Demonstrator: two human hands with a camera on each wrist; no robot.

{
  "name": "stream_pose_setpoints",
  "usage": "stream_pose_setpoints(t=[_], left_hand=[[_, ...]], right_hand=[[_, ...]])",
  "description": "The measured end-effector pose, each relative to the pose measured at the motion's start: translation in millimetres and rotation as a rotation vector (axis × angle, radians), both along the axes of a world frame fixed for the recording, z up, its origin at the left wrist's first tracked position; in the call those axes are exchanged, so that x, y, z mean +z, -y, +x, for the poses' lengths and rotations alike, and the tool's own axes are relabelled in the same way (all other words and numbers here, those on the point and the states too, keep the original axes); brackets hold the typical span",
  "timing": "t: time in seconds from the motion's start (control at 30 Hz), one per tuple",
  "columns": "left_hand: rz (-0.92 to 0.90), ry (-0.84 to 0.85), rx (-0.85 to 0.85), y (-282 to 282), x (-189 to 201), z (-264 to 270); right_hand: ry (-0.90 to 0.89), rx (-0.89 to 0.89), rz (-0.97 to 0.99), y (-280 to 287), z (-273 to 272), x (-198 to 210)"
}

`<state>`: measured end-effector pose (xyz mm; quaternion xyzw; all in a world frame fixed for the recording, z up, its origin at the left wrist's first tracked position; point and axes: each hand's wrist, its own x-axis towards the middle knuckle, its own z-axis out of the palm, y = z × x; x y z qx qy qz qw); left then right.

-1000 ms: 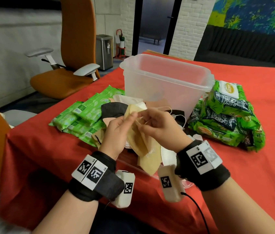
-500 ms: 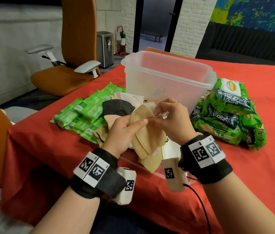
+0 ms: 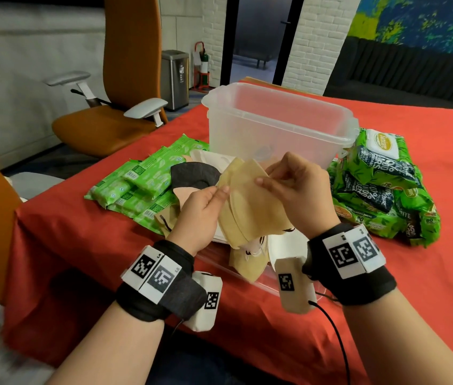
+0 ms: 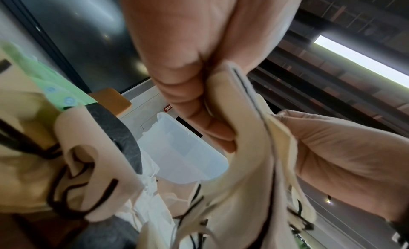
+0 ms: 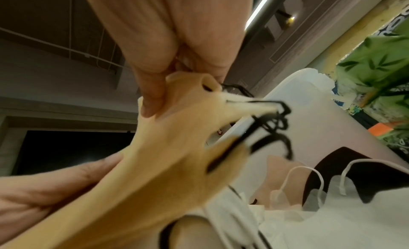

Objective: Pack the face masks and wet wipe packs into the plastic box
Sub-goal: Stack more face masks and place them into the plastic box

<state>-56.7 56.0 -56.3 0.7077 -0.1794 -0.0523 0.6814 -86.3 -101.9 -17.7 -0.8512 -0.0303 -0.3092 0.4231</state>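
Head view: compared with a second ago, the tan face masks (image 3: 250,201) have been raised and squared into a stack, judged ready for transfer to the plastic box (image 3: 278,126), which appears empty at the worktop's far edge. The left hand (image 3: 200,215) and right hand (image 3: 300,190) pinch opposite edges.

Left wrist view: curled fingers (image 4: 194,102) clamp the stack's edge.

Right wrist view: the thumb (image 5: 152,95) presses a mask corner; ear loops dangle.
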Motion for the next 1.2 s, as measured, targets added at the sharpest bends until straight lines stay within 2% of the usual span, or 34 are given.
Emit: stream_pose_setpoints(t=[0.1,0.23,0.3,0.4,0.67,0.73,0.87,1.0,1.07,1.2], left_hand=[[-0.011,-0.006,0.035,-0.9,1.2,2.9],[-0.021,-0.028,0.058,0.5,-0.5,5.4],[-0.048,-0.048,0.037,0.9,0.1,5.0],[-0.103,-0.057,0.001,1.4,2.1,1.1],[-0.184,-0.148,0.016,-0.1,1.1,3.0],[-0.139,-0.091,-0.025,1.2,4.2,-0.9],[-0.026,-0.011,0.041,-0.5,0.2,2.8],[0.017,0.014,0.138,-10.8,2.6,8.1],[0.029,0.023,0.178,-15.7,2.1,13.1],[0.079,0.062,0.190,-15.1,2.3,11.7]], right_hand=[[-0.030,0.009,0.041,0.9,-1.9,3.0],[-0.137,0.221,0.238,-2.9,-3.7,7.0],[-0.205,0.251,0.221,-8.2,-0.5,5.8],[-0.257,0.200,0.085,-11.8,5.1,1.2],[-0.252,0.149,-0.052,-12.8,9.3,4.7],[-0.240,0.134,-0.092,-12.6,9.6,4.9],[-0.228,0.101,-0.143,-9.4,7.1,8.9],[-0.386,0.125,-0.146,12.6,7.4,12.5],[-0.442,0.077,-0.183,25.0,5.7,12.4],[-0.350,-0.072,-0.191,23.5,-0.1,13.8]])
